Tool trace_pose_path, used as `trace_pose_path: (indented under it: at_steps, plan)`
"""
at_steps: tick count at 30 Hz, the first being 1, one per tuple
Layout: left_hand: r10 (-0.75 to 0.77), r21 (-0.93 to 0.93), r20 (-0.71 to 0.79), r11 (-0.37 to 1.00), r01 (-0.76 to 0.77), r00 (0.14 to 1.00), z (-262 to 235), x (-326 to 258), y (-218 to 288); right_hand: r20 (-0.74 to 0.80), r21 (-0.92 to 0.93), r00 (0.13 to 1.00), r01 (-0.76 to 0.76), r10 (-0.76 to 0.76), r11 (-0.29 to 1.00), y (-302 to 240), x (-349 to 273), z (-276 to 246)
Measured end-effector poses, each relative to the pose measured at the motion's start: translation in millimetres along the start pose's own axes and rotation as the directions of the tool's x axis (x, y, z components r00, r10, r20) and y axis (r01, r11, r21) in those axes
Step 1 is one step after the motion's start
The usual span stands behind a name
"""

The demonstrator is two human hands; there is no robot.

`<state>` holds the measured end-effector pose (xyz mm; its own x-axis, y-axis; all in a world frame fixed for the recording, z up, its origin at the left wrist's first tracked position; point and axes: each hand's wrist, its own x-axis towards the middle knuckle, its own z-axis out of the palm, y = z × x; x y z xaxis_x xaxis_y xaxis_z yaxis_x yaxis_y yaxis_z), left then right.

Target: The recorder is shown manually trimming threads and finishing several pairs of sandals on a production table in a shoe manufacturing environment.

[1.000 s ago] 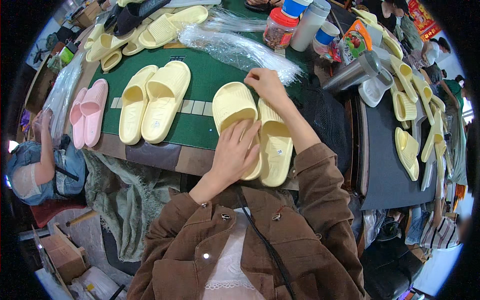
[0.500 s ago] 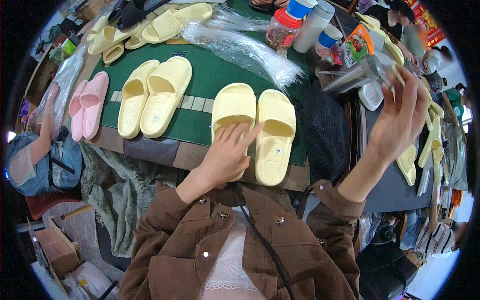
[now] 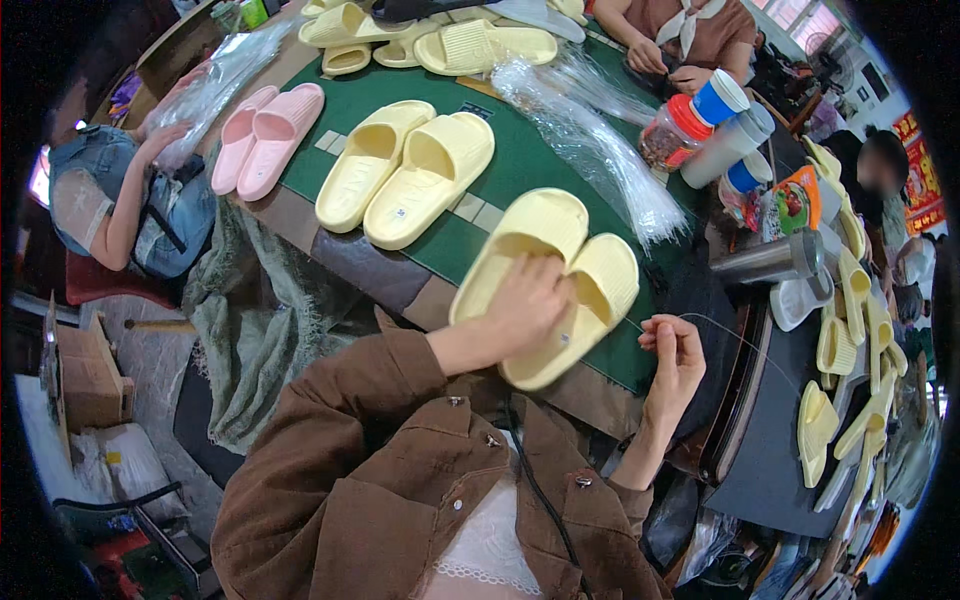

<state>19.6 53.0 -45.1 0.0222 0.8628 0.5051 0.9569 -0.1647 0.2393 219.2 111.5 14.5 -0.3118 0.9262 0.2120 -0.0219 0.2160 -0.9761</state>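
Head view: left hand (image 3: 525,305) presses yellow slippers (image 3: 560,275) pointing up-right

pale yellow slippers (image 3: 560,280), pink slippers (image 3: 265,140), dark green table mat (image 3: 520,160), brown jacket sleeve (image 3: 350,420), red-lidded jar (image 3: 672,132)

The left hand (image 3: 525,305) covers the near ends of the pale yellow slide pair (image 3: 560,270). A thin strand by the right hand (image 3: 672,352) is too fine to identify. At the far edge, a seated person (image 3: 690,30) is cut off above the chest; the right-side face is blurred.
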Motion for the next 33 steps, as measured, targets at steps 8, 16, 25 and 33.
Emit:
trace_pose_path:
  at_steps: [8, 16, 25, 33]
  plan:
    - [-0.137, 0.123, -0.119, 0.981, 0.151, 0.983, -24.8, -3.3, -92.2, 0.076, 0.048, 0.995, -0.068, 0.064, 0.997, 8.0, -6.8, 17.8]
    - [-0.215, 0.107, -0.164, 0.966, 0.234, 0.963, -60.5, -10.8, -151.8, 0.123, 0.095, 0.981, -0.161, 0.149, 0.982, -0.7, -8.5, 25.0]
    - [-0.350, 0.083, -0.019, 0.933, 0.350, 0.937, -73.5, -16.5, -181.5, -0.164, 0.118, 0.970, 0.201, -0.180, 0.972, -91.1, -27.7, -40.6]
    - [-0.273, 0.115, -0.171, 0.949, 0.295, 0.947, -67.1, -29.8, -193.1, -0.611, -0.567, 0.457, 0.318, -0.647, 0.760, -131.2, -36.6, -224.1]
